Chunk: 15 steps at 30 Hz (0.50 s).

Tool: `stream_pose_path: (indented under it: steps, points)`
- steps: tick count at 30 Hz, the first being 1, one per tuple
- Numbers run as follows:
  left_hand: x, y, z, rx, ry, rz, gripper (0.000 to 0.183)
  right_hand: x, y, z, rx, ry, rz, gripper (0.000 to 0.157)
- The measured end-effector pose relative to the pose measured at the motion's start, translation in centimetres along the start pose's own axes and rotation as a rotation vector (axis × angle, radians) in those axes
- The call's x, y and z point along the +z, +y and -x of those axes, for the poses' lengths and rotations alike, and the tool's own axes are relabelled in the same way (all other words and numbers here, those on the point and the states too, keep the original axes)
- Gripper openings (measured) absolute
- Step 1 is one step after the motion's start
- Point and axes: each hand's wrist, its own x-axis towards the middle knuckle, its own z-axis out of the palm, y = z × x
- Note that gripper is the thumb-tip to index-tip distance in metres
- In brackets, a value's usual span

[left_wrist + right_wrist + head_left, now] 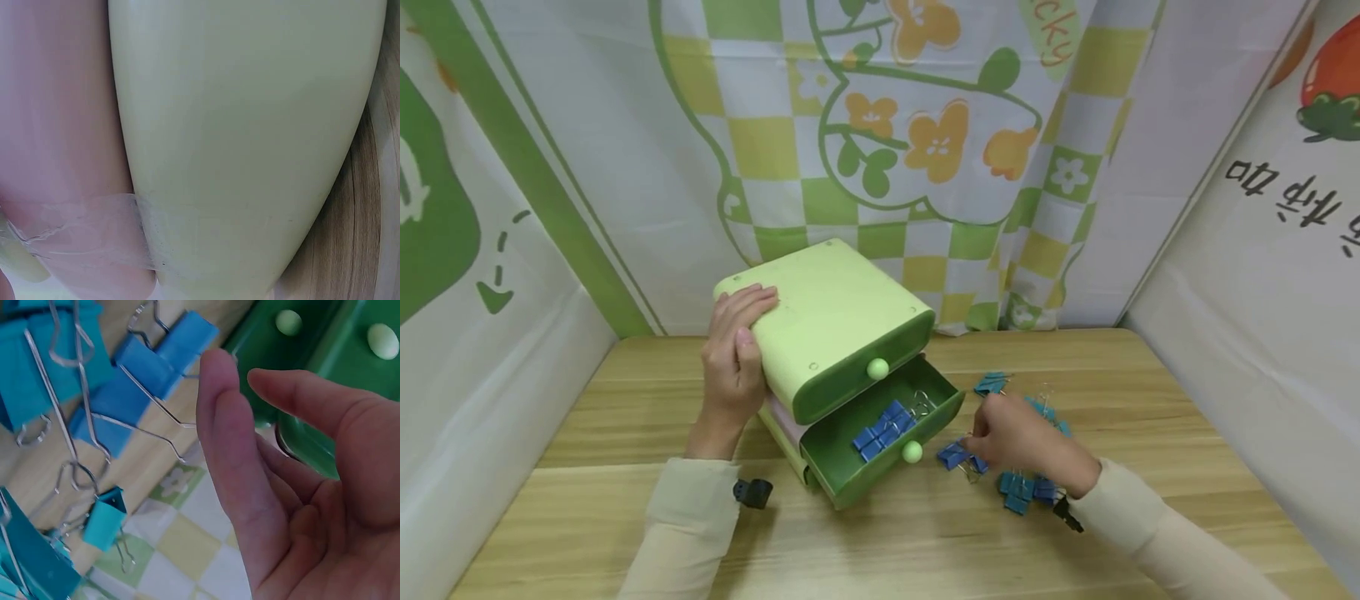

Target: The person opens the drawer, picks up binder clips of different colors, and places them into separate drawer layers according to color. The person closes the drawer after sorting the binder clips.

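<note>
A small pale-green drawer unit (pixel 827 308) stands at an angle on the table, with its middle drawer (pixel 831 458) pulled out. Blue binder clips (pixel 883 429) lie inside that drawer. My left hand (pixel 733 354) rests on the unit's upper left corner, fingers laid over the top. In the left wrist view, the unit's pink tier (pixel 56 125) and pale-green tier (pixel 237 137) fill the frame. My right hand (pixel 1022 433) is over loose blue binder clips (pixel 953 455) right of the drawer. The right wrist view shows thumb and forefinger apart, nothing held between them.
Teal binder clips (pixel 1017 492) lie around my right hand, with another teal clip (pixel 992 383) farther back. The drawer's round knob (pixel 912 452) juts toward the loose clips. A patterned curtain (pixel 880 242) hangs behind the wooden table (pixel 625 400).
</note>
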Motion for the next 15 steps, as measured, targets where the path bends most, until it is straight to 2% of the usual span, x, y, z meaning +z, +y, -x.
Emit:
stream_pose_path:
  steps: [7,15]
  points:
    - [0.0,0.0,0.0,0.000,0.008,0.004,0.046,1.6,0.7,-0.7,-0.094,0.010,0.012,0.042]
    - [0.1,0.0,0.0,0.003,0.006,0.005,0.046,2.1,1.2,-1.3,-0.117,-0.011,-0.020,0.014]
